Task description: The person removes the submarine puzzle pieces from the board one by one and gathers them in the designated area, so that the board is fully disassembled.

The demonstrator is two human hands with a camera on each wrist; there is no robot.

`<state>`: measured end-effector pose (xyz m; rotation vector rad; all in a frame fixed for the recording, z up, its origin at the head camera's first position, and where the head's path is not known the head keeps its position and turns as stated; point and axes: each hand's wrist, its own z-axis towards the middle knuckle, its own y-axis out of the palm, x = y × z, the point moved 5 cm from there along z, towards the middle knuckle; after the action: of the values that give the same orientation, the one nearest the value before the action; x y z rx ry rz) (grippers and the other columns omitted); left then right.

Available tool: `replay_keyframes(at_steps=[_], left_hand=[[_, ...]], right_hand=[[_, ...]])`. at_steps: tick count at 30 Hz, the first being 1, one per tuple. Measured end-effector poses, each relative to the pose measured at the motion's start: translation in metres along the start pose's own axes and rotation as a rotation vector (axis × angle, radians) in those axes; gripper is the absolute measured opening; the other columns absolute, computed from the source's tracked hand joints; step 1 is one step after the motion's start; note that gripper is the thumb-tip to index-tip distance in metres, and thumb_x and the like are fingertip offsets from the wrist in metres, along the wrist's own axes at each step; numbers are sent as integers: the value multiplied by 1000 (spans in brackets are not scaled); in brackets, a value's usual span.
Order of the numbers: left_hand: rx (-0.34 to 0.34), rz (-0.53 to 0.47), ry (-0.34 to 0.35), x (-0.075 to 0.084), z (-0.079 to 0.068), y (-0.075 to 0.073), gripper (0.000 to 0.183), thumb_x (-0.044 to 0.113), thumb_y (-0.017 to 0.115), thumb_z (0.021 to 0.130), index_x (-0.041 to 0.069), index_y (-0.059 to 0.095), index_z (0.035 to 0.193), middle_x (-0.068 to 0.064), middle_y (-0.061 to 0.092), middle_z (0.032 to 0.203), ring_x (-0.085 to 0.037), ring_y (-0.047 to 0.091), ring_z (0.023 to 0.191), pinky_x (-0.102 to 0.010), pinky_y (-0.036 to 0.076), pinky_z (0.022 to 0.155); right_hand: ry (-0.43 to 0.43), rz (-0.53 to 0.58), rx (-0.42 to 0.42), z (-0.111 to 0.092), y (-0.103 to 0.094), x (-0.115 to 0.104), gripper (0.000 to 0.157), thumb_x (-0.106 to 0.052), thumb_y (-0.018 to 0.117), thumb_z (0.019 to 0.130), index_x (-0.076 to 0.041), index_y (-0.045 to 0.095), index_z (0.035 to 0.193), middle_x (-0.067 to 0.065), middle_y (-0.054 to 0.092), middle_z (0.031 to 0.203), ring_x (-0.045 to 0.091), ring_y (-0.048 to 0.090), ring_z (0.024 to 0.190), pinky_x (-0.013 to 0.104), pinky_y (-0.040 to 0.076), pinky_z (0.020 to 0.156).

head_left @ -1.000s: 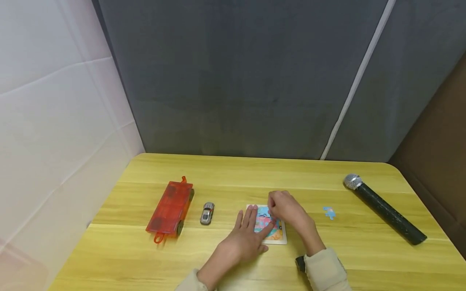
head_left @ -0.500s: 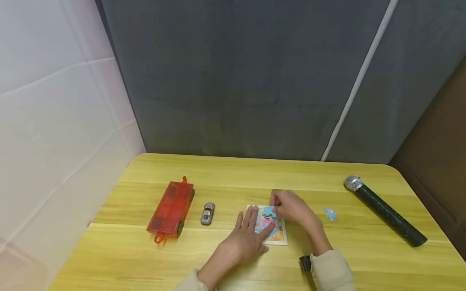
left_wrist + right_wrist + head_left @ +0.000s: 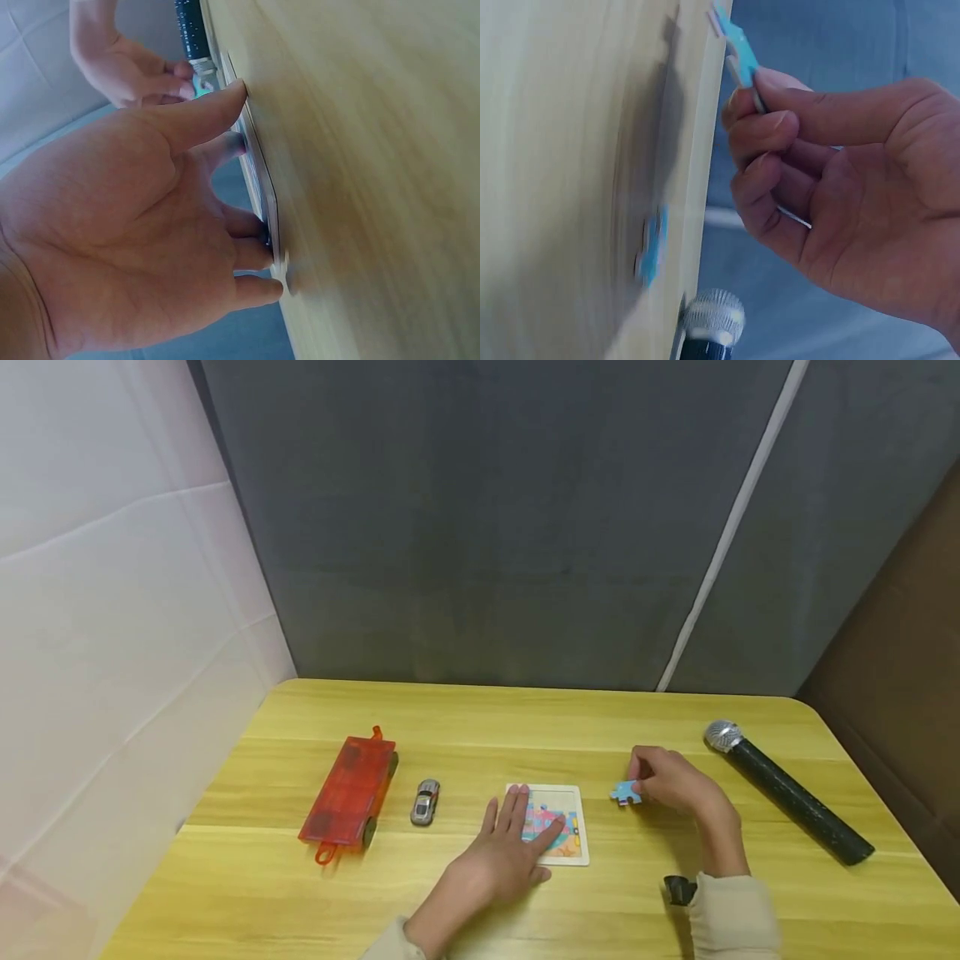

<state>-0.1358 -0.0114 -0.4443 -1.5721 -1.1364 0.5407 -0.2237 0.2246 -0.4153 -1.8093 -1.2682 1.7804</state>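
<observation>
My left hand (image 3: 498,856) lies with spread, straight fingers on a small framed jigsaw puzzle (image 3: 558,797). Pink, yellow and blue picture pieces fill its lower part, while a bare strip shows along the top. To the right of the puzzle, my right hand (image 3: 675,781) pinches a light-blue jigsaw piece (image 3: 624,792) between thumb and fingers. In the right wrist view that held piece (image 3: 739,49) is above the tabletop. A second blue puzzle piece (image 3: 652,246) lies on the table there; the right hand hides it in the head view.
A black microphone (image 3: 791,793) with a silver head lies at the right on the wooden table (image 3: 465,727). Left of the puzzle are a silver toy car (image 3: 425,802) and a red translucent wheeled toy trailer (image 3: 348,792). A dark partition (image 3: 465,527) stands behind the table.
My right hand has lifted a blue jigsaw piece out of the puzzle's upper area and carried it right, baring the board there. The left hand stays on the puzzle.
</observation>
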Motion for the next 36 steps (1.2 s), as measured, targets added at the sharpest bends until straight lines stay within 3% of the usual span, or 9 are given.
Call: replay_keyframes(at_steps=[6, 16, 23, 28, 36], left_hand=[[4, -2, 5, -1, 0, 0, 70, 45, 60, 112, 37, 31, 174, -26, 9, 183, -42, 6, 171, -61, 15, 137], [16, 4, 15, -1, -1, -1, 70, 45, 61, 111, 36, 32, 174, -27, 10, 182, -43, 8, 171, -61, 17, 137], [22, -11, 22, -1, -2, -1, 70, 42, 62, 111, 35, 32, 174, -28, 10, 182, -44, 8, 171, -62, 19, 136], [23, -15, 25, -1, -2, -1, 70, 42, 62, 112, 34, 32, 174, -28, 10, 182, -44, 8, 171, -63, 19, 136], [22, -16, 20, -1, -2, -2, 69, 42, 62, 112, 34, 33, 174, -27, 10, 182, -43, 8, 171, -62, 18, 136]], right_hand=[[25, 33, -19, -6, -7, 17, 11, 8, 66, 97, 0, 59, 93, 5, 58, 75, 18, 51, 66, 33, 45, 61], [125, -36, -15, -4, -7, 27, 10, 7, 66, 96, 0, 60, 93, 8, 59, 78, 20, 53, 65, 33, 47, 62], [171, -59, 35, -5, -8, 29, 3, 4, 66, 100, 4, 63, 98, 10, 61, 82, 21, 55, 69, 33, 47, 63], [201, -84, 74, -4, -8, 27, 1, 4, 66, 97, 4, 65, 97, 10, 61, 81, 22, 56, 69, 33, 47, 63], [261, -117, 110, 1, -7, 29, 10, 3, 72, 95, 3, 64, 101, 12, 64, 85, 25, 60, 75, 37, 49, 67]])
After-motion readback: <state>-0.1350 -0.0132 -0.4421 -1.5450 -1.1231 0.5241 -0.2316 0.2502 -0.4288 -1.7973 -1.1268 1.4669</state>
